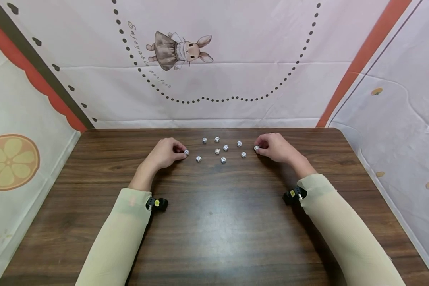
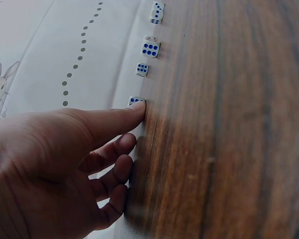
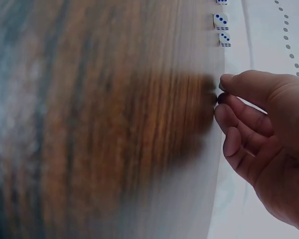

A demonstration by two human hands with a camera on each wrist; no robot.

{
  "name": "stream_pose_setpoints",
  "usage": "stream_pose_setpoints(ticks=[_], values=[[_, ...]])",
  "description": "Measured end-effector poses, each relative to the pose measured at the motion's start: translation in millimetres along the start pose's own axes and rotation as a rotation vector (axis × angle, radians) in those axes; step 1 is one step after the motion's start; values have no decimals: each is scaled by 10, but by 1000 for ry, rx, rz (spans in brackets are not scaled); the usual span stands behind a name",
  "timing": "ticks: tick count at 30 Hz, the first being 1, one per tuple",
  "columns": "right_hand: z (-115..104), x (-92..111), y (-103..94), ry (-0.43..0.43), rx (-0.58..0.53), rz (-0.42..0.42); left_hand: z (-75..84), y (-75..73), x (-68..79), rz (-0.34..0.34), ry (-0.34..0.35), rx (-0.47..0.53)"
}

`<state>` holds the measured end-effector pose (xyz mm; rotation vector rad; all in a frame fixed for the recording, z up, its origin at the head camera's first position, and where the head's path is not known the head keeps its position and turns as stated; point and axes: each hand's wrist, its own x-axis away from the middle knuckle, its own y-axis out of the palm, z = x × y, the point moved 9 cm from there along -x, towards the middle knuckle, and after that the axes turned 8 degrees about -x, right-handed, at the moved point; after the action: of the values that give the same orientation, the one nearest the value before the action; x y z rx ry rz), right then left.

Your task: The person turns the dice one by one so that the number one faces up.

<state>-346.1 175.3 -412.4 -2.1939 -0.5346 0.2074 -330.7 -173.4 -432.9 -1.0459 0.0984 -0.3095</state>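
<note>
The left hand (image 1: 164,154) pinches a blue-pipped white die (image 1: 186,152), the right hand (image 1: 277,147) another white die (image 1: 256,147) — both near the far edge of the wood-grain table (image 1: 218,238). Eight loose dice (image 1: 217,151) lie between; broad tabletop stretches between the forearms. Behind, rabbit-print cloth (image 1: 243,43) reads "Enjoyable perfect".

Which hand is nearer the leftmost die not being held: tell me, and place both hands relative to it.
Left. The left hand is just left of that die, pinching another die; the right hand is well to its right, beyond the other loose dice.
</note>
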Motion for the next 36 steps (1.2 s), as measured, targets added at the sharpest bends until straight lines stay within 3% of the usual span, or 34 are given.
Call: stream_pose_setpoints(ticks=[16,36], values=[[140,46,-52,19,-76,-3,11,-20,9,-4,-15,1],[161,51,-33,29,-69,-23,15,-10,18,-5,-12,6]])
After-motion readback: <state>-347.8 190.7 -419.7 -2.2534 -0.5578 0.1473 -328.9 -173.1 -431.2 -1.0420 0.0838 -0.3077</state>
